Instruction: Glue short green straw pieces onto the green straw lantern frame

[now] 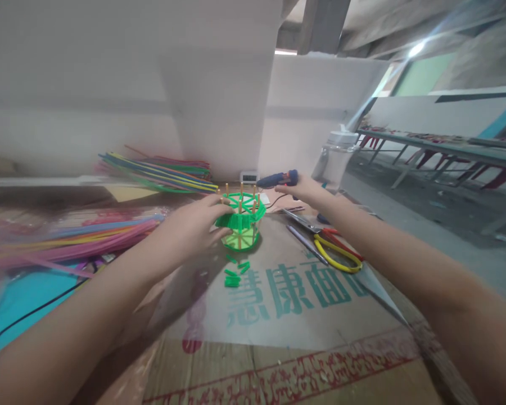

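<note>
A small two-tier green craft frame (pixel 241 222) stands on the sheet in front of me, with upright wooden sticks and spokes in its round tiers. My left hand (pixel 204 222) grips its left side, fingers and thumb curved round the edge. To the right and slightly farther off, my right hand (pixel 306 188) is closed on a dark blue glue gun (pixel 278 179), whose nozzle points left over the back of the table. Several short green pieces (pixel 233 279) lie just in front of the craft frame.
Scissors (pixel 339 256) with red and yellow handles and a pen-like stick (pixel 306 244) lie below my right forearm. Bundles of coloured pipe cleaners (pixel 160 174) lie at back left. A clear bottle (pixel 333 160) stands at back right, beside a small display (pixel 248 178) at the wall.
</note>
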### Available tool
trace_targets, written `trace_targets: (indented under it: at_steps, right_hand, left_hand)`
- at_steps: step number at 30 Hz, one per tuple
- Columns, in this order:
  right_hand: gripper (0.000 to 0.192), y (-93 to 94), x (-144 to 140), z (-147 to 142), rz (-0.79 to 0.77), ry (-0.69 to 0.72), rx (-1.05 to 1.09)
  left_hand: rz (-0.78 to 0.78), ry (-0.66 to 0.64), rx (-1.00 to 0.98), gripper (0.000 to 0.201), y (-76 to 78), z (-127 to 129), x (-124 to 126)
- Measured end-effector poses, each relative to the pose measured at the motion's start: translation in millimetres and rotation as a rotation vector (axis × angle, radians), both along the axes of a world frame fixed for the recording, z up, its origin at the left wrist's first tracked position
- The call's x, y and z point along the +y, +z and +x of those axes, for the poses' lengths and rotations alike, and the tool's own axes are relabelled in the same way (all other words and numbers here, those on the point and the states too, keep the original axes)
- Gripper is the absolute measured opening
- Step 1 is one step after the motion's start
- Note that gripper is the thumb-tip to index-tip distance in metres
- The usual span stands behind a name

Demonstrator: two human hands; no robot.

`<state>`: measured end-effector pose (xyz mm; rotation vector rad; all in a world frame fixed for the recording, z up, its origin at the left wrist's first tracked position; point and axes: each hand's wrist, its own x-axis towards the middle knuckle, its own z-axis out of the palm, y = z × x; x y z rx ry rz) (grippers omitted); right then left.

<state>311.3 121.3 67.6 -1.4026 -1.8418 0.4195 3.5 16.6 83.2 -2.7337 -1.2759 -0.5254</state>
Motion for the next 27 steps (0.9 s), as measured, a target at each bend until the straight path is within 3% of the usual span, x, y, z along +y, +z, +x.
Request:
trace_targets:
  at_steps: [4, 10, 15, 18, 20, 22, 24, 27]
  right_hand:
    - [0.021, -22.3, 39.7, -2.9, -0.133, -0.016, -0.029]
    - [0.023, -41.8, 51.9, -5.2, -0.16, -0.083, -0.085]
    - [0.054, -31.2, 22.8, 13.2, -0.012, -0.27, -0.12]
    - [0.032, -23.4, -19.0, 21.3, 0.24, -0.383, -0.094]
    - [0.023, -21.7, -52.0, 18.2, 0.331, -0.281, -0.117]
    - [0.021, -24.0, -82.9, 6.5, 0.349, -0.067, -0.207]
    - [0.019, -29.2, -107.5, -11.9, 0.314, 0.21, -0.359]
    - [0.019, -38.0, -128.2, -43.6, 0.256, 0.401, -0.56]
  left_hand:
    - [0.014, -0.016, 0.029, 0.032, 0.2, -1.1, -1.5]
    - [0.021, 0.004, 0.09, 0.038, 6.3, -1.4, -3.8]
    - [-0.016, 0.037, 0.132, 0.035, 13.5, 3.0, -7.8]
    - [-0.003, 0.017, 0.135, 0.033, 13.0, 2.0, -7.3]
    - [0.024, -0.001, 0.147, 0.036, 10.6, 0.0, -5.1]
    - [0.043, -0.01, 0.155, 0.038, 8.1, -1.4, -2.8]
    - [0.051, -0.019, 0.153, 0.039, 6.5, -1.7, -1.4]
    - [0.058, -0.035, 0.145, 0.038, 6.1, -0.8, -1.6]
